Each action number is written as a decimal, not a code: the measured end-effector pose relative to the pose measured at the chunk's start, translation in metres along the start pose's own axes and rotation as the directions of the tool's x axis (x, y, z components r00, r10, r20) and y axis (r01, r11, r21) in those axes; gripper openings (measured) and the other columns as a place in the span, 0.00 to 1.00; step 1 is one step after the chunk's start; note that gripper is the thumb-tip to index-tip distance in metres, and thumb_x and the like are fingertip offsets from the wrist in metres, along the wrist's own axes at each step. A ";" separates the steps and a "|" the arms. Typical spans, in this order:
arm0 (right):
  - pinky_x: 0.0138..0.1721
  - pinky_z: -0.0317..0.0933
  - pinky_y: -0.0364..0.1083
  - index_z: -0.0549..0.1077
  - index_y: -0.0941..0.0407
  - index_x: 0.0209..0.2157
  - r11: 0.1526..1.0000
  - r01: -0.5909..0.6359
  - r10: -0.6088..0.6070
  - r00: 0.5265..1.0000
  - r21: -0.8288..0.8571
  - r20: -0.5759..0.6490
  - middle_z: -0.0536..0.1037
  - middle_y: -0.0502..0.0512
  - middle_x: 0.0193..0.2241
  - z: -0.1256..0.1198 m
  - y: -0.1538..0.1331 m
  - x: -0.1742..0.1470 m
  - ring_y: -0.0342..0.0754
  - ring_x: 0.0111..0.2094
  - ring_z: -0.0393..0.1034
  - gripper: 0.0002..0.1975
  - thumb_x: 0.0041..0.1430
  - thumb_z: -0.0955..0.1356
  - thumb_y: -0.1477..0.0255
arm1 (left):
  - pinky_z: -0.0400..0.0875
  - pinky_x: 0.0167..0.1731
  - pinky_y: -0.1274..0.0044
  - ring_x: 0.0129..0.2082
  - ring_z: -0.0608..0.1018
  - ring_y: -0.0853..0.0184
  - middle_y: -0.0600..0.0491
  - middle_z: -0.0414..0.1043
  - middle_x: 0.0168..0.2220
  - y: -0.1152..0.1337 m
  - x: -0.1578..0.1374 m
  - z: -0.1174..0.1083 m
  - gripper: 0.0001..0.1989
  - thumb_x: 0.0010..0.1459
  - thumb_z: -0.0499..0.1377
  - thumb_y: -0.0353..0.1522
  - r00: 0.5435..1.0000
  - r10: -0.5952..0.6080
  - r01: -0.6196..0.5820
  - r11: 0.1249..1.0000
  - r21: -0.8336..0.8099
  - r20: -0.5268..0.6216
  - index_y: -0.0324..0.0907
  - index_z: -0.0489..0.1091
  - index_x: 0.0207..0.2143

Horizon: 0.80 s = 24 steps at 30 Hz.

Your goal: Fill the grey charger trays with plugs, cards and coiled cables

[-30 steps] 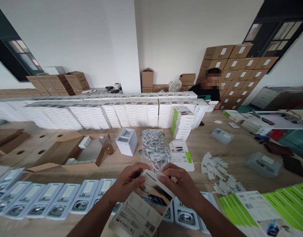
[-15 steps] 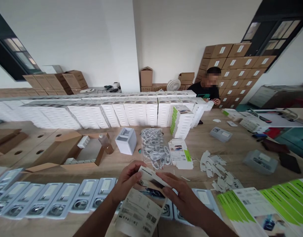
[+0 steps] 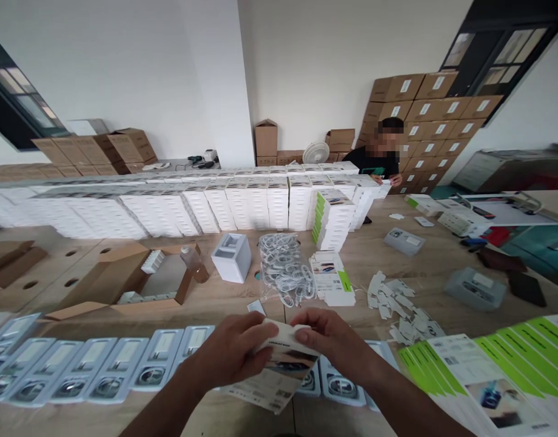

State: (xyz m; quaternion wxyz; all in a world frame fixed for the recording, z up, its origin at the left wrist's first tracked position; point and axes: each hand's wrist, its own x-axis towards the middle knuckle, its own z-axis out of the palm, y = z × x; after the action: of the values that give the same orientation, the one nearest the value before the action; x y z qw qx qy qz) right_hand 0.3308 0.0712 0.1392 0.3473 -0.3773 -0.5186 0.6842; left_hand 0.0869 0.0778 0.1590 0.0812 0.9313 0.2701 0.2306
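Observation:
A white printed carton (image 3: 288,367) with a dark product picture is between my two hands above the table's front edge. My left hand (image 3: 236,349) grips its upper left corner, fingers bent over the top end. On the upper right edge, my right hand (image 3: 331,340) pinches the carton with thumb and fingers. Behind and beside it stands a row of pale plastic trays (image 3: 108,367) holding coiled cables and white pieces; the carton and my arms hide part of the row. A small pale square piece (image 3: 256,307) lies just beyond my left hand.
Flat green-and-white cartons (image 3: 501,376) fan out at right. Further in are a white cable heap (image 3: 285,267), a white block-shaped box (image 3: 232,258), an open brown box (image 3: 133,279), a bottle (image 3: 194,264) and paper scraps (image 3: 400,306). Stacked white boxes (image 3: 256,203) line the back; a co-worker (image 3: 379,161) sits behind.
My left hand has shifted over the carton's top end, and my right hand has drawn back to its right corner. The carton tilts differently. The small square piece now shows. The view shifted slightly.

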 end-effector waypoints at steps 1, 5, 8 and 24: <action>0.29 0.58 0.41 0.74 0.58 0.35 0.999 -0.018 0.018 1.000 0.036 -0.002 0.73 0.49 0.28 0.000 0.002 0.001 0.42 0.28 0.65 0.17 0.52 0.72 0.58 | 0.65 0.29 0.78 0.30 0.72 0.67 0.50 0.70 0.35 0.001 -0.001 0.002 0.15 0.60 0.53 0.30 1.000 0.001 -0.001 1.000 -0.004 -0.010 0.44 0.59 0.50; 0.25 0.51 0.40 0.71 0.59 0.29 0.999 -0.023 0.026 0.998 0.041 -0.060 0.69 0.47 0.23 0.000 0.009 0.005 0.39 0.24 0.59 0.20 0.49 0.74 0.56 | 0.66 0.30 0.78 0.31 0.73 0.67 0.49 0.70 0.36 0.002 0.000 0.006 0.15 0.60 0.54 0.30 1.000 -0.016 0.015 0.999 -0.033 -0.015 0.44 0.59 0.49; 0.25 0.51 0.40 0.69 0.59 0.28 1.000 -0.010 0.012 0.995 0.027 -0.097 0.68 0.46 0.23 0.002 0.011 0.007 0.39 0.24 0.57 0.21 0.48 0.74 0.55 | 0.66 0.30 0.78 0.30 0.72 0.67 0.50 0.69 0.35 0.000 0.001 0.010 0.16 0.59 0.54 0.30 1.000 -0.030 0.030 0.995 -0.094 0.008 0.44 0.58 0.50; 0.30 0.59 0.40 0.74 0.57 0.37 0.998 -0.051 0.046 0.994 -0.042 -0.095 0.75 0.49 0.29 -0.029 0.066 0.044 0.41 0.29 0.66 0.21 0.57 0.67 0.53 | 0.75 0.32 0.79 0.34 0.77 0.67 0.49 0.73 0.45 -0.043 -0.034 0.060 0.13 0.60 0.56 0.36 0.884 -0.467 0.439 0.837 -0.326 -0.010 0.46 0.66 0.48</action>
State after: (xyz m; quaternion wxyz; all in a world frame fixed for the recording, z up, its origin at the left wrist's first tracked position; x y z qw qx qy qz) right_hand 0.3300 0.1079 0.0630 0.3460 -0.4290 -0.5075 0.6624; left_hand 0.0694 0.0940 0.0813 0.2685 0.8045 0.4460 0.2859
